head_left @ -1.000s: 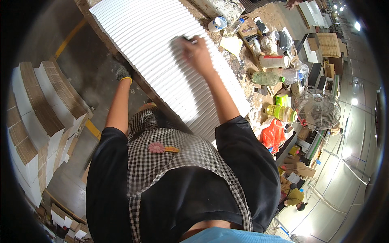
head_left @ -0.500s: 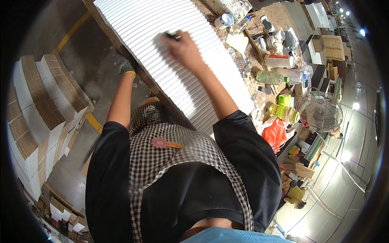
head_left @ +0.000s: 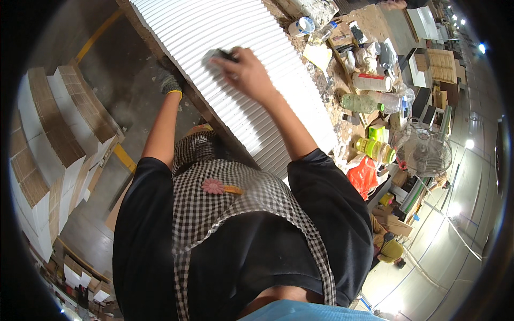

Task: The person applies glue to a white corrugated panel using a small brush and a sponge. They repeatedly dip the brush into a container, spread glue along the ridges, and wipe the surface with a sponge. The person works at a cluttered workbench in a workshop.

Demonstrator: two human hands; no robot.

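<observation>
White narrow strips or ridges (head_left: 267, 96) lie side by side in a long panel-like layer across the workbench. Above its middle, my bare right hand (head_left: 249, 74) is closed around a small dark tool (head_left: 220, 54) with a black handle and a blurred greyish end. Its exact kind is not clear, nor whether it touches the ridges. My left hand (head_left: 170, 81), in a dark knit glove with a yellow cuff, is by the bench's left edge (head_left: 201, 104). Its fingers are in shadow and hard to make out.
Along the bench's right side are a white tub (head_left: 301, 27), a green bottle (head_left: 361, 103), a yellow-green bottle (head_left: 375, 150), a red plastic bag (head_left: 363, 177) and a fan (head_left: 423, 147). Stacked white-and-brown boards (head_left: 59, 128) stand on the floor at left. Another person (head_left: 390, 250) is far right.
My right hand and the dark tool have shifted slightly down and to the right in the picture. The whole bench has shifted a little the same way; the left hand stays by the edge.
</observation>
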